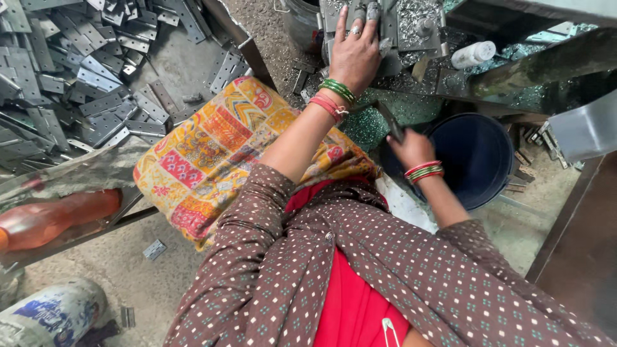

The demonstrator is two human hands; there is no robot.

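A big pile of grey metal hinges [77, 71] fills the tray on the left. A yellow patterned cloth [212, 154] lies beside it. A dark blue bucket [479, 157] sits on the right. The left hand [355, 54] lies flat and open on a metal plate [395, 26] on the machine. The right hand [411, 149] is closed around a small dark metal piece [391, 122], just beside the bucket.

A single head-worn camera looks steeply down over the person's own chest, close to both arms. It faces forward onto the floor and a metal-littered machine bed [411, 71] near the top edge
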